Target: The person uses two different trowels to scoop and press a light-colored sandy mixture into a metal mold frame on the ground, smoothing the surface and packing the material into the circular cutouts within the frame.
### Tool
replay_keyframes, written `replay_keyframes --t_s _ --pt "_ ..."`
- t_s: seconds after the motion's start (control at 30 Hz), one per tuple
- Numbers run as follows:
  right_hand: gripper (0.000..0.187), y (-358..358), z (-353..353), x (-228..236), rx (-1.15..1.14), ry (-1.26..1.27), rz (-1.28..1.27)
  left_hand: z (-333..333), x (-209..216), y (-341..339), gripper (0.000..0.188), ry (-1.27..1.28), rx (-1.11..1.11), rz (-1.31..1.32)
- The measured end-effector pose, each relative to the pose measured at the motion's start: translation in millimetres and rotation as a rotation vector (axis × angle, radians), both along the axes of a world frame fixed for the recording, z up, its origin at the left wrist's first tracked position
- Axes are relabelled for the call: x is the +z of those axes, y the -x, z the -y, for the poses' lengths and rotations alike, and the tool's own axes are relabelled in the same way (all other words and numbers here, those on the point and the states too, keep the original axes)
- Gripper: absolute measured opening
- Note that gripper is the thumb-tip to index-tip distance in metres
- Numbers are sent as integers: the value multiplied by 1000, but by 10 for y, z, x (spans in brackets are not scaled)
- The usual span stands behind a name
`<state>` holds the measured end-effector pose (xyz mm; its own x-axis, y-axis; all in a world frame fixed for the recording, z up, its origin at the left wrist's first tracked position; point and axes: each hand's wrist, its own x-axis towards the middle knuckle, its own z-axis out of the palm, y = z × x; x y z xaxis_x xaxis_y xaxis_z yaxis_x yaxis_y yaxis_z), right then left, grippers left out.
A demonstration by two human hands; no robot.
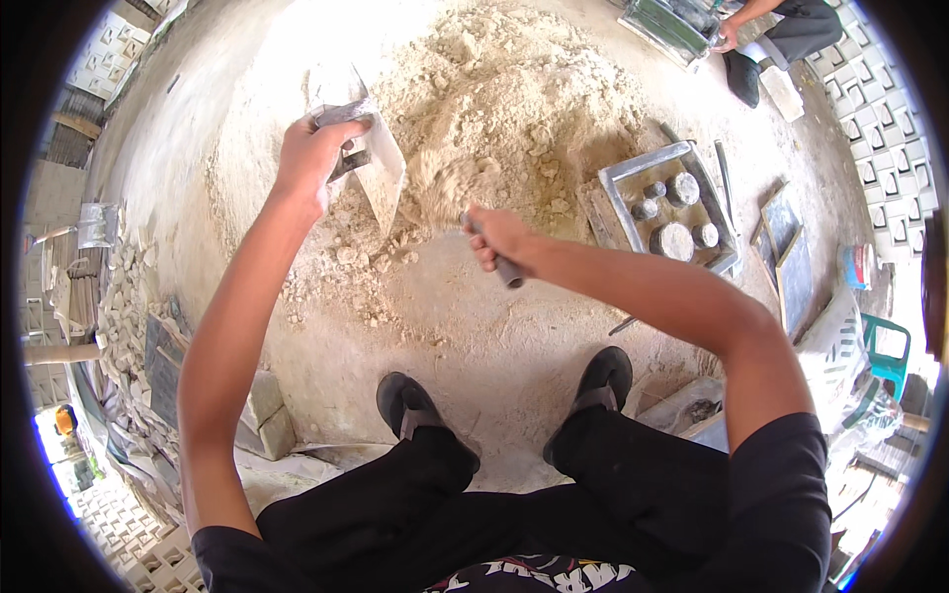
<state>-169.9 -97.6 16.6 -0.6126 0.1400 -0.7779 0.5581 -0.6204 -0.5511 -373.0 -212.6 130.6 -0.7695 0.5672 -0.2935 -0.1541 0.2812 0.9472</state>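
- Nearest us, between our dark shoes [405, 400] and the heap, our right hand [497, 239] is clenched around a dark round tool handle [510, 275], whose butt sticks out below the fist. The tool's working end is lost in blurred, crumbly mix, so we cannot tell its shape. We judge the handle stiff and best gripped as it is, mid-length, with the wrist free to turn.
- Right of that hand, a grey rectangular mould frame [647, 161] lies on the ground with stubby cylinders [672, 242] of several sizes inside. It looks rigid and heavy; we would lift it by two opposite outer sides, leaving the cylinders alone.
- Farther off and to the left, our left hand [318, 150] grasps the dark grip of a pale, thin float-like plate [386, 183], tilted on edge beside the heap. The thumb lies over the grip; the other fingertips are largely hidden. The plate should feel light but stiff, so the grip is the place to hold, away from its edges.
- Beyond, the sandy heap [514, 74] spreads out, loose and lumpy. It probably crumbles when squeezed and suits scooping more than pinching.
- Farthest, at upper right, a co-worker's hand [727, 40] touches a box-like mould [664, 32].
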Motion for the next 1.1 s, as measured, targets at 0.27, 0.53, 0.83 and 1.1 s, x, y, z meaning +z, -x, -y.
replay_keyframes --t_s 0.27,0.53,0.83,1.1 --pt "40 -428 -650 607 32 86 -21 100 -35 119 27 -7 -3 -81" --pt "48 -1952 667 386 -57 -37 294 -68 -147 50 28 31 -16 -74" --pt "48 -2516 1259 -157 -420 14 279 -384 -277 -206 31 79 -129 -86" --pt "50 -2536 1083 -301 -271 -196 265 -463 -224 -309 32 90 -163 -7"
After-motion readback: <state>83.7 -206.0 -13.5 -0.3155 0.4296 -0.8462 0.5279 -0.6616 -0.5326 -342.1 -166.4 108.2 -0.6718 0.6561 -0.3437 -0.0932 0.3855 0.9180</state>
